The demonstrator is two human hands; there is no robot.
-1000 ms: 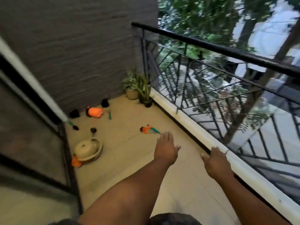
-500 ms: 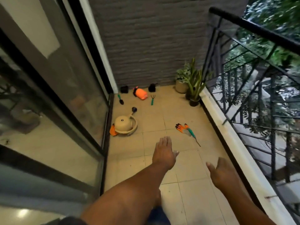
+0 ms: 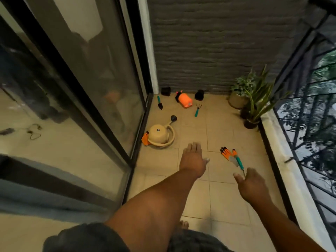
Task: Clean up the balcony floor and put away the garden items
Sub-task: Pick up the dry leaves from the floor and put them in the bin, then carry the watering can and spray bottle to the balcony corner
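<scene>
Reaching forward over the tiled balcony floor [image 3: 192, 193], the person is holding both arms out with nothing in either hand. The left hand [image 3: 193, 159] is hovering with its fingers [image 3: 194, 148] straight and released, just this side of the beige watering can [image 3: 160, 136], which is lying on the floor beside the glass sliding door [image 3: 87, 99]. The right hand [image 3: 251, 184] is hanging with its fingers relaxed and grasping nothing, near one teal-handled tool [image 3: 239, 160] that is resting across one orange glove [image 3: 227, 153]. A second orange glove [image 3: 145, 139] is peeking out from under the watering can, touching it. Farther off, three more items are lying near the grey brick wall [image 3: 209, 42]: one small trowel [image 3: 159, 102], one orange spray bottle [image 3: 184, 100] on its side, and one hand rake [image 3: 197, 110]. Two small black pots [image 3: 165, 91] are sitting right against the wall, one on each side of the spray bottle. Two potted plants [image 3: 254, 99] are standing upright in the far corner beside the metal railing [image 3: 309, 99], one in a pale pot and one in a dark pot. That is making three teal-handled tools in all.
</scene>
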